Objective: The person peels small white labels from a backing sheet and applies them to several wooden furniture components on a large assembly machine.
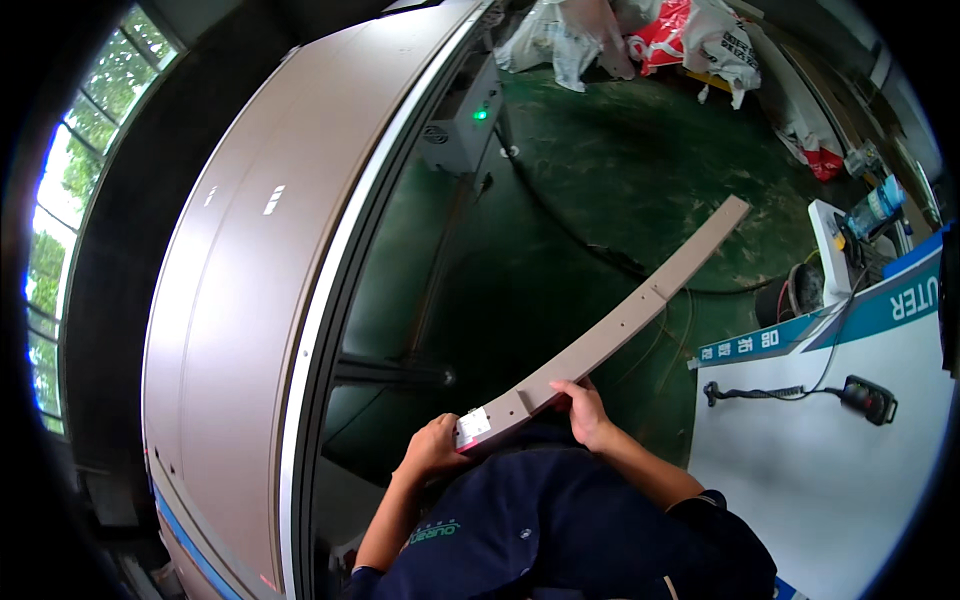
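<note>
A long, narrow beige board [600,345] is held out in front of my body, slanting from my waist to the far right. Small holes and a few short blocks or slots show along its face. Near its closest end is a white label [472,426] with a pink strip at its edge. My left hand [432,446] is closed around that end, its fingers partly hidden. Farther along, my right hand [583,410] grips the board's right edge, thumb on the face and the other fingers underneath, out of sight.
To the left stands a machine bed with large beige panels [250,220] on it and a metal rail [330,270] along its edge. A grey box with a green light [481,115] sits beyond. Right: a white cabinet [790,460] with a corded handset [868,400]. A black cable [560,225] crosses the green floor.
</note>
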`<state>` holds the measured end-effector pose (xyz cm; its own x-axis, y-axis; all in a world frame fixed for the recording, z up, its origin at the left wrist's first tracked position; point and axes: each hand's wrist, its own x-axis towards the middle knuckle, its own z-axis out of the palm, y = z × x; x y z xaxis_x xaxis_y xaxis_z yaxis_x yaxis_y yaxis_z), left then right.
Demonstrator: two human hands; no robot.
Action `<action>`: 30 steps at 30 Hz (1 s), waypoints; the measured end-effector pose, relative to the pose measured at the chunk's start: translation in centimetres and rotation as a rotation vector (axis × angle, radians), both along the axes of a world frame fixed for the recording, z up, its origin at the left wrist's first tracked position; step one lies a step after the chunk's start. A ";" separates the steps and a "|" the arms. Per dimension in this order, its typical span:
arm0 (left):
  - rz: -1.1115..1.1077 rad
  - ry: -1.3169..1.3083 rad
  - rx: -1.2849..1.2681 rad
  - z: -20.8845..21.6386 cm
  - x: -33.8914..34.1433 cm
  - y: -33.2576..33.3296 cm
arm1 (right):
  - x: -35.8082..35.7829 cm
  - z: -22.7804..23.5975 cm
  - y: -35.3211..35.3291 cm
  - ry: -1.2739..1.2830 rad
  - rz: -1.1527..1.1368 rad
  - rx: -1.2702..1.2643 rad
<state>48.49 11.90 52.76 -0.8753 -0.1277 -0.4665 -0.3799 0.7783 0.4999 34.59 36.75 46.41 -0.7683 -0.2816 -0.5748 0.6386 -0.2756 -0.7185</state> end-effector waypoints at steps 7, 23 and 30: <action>-0.290 -0.039 0.050 -2.2 -17.8 -0.9 | -12.0 -3.2 3.8 -0.268 -0.062 0.075; -0.726 -0.054 -0.029 -2.4 -61.0 2.4 | -44.2 -4.0 7.1 -0.348 -0.470 -0.012; -0.584 -0.214 -0.073 -3.9 -82.9 7.1 | -69.9 -8.9 10.5 -0.493 -0.323 -0.001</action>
